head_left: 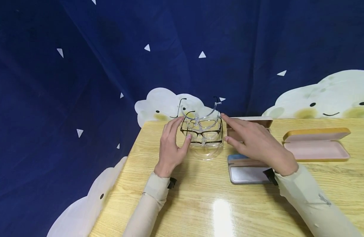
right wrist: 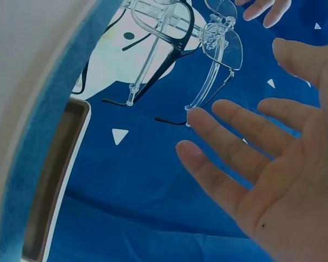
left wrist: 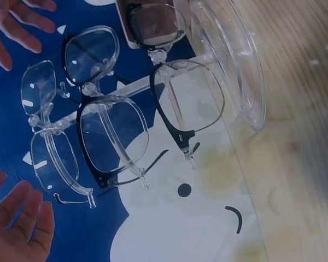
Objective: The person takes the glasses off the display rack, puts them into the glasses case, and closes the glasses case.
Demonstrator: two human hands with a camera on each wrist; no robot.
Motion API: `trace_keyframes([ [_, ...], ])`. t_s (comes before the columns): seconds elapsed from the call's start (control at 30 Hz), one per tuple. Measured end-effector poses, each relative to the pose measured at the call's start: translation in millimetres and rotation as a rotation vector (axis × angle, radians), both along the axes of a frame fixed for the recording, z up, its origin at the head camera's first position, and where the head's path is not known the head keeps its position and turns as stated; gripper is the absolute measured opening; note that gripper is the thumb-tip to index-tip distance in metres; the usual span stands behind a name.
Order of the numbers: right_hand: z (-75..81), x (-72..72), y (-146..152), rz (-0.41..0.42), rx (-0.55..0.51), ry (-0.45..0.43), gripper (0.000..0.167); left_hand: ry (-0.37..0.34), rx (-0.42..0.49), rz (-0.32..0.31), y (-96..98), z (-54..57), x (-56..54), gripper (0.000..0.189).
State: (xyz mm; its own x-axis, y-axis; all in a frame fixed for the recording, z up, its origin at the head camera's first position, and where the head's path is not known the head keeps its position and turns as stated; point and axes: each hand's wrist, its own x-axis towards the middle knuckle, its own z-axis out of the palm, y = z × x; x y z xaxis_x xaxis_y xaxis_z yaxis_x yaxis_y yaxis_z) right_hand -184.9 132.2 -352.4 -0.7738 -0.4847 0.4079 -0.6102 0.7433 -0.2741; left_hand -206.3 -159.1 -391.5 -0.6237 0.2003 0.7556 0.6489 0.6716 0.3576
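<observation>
A clear display stand holds three pairs of eyeglasses one above another. The top pair is thin wire-rimmed glasses; below it are black-browed glasses and a lower dark-browed pair. My left hand is at the stand's left side, its fingers extended and thumb spread. On the other side, my right hand reaches in with straight fingers beside the temples. In the right wrist view its palm and spread fingers hold nothing. Whether any fingertip touches the stand or frames I cannot tell.
Near my right hand lie three opened glasses cases: a blue-grey one under the wrist, a brown-lined one partly hidden behind the hand, and a yellow one to the right. A dark blue curtain hangs behind the wooden table.
</observation>
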Motion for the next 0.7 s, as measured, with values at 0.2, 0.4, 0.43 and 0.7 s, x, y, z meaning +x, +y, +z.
trace_keyframes([
  [0.2,-1.8,-3.1,-1,0.003,-0.015,0.048,0.067,-0.032,0.038,0.046,-5.7,-4.1,-6.2,0.055],
  [0.4,-2.4,-5.5,-6,0.009,-0.038,0.091,0.063,-0.108,0.084,0.073,-10.7,-6.5,-9.6,0.055],
  [0.43,-2.4,-5.8,-7,0.010,-0.040,0.096,0.063,-0.123,0.090,0.073,-11.3,-6.7,-9.9,0.055],
  [0.7,-3.4,-9.6,-13,0.001,-0.047,0.090,0.062,-0.212,0.141,0.068,-15.0,-7.4,-12.5,0.054],
])
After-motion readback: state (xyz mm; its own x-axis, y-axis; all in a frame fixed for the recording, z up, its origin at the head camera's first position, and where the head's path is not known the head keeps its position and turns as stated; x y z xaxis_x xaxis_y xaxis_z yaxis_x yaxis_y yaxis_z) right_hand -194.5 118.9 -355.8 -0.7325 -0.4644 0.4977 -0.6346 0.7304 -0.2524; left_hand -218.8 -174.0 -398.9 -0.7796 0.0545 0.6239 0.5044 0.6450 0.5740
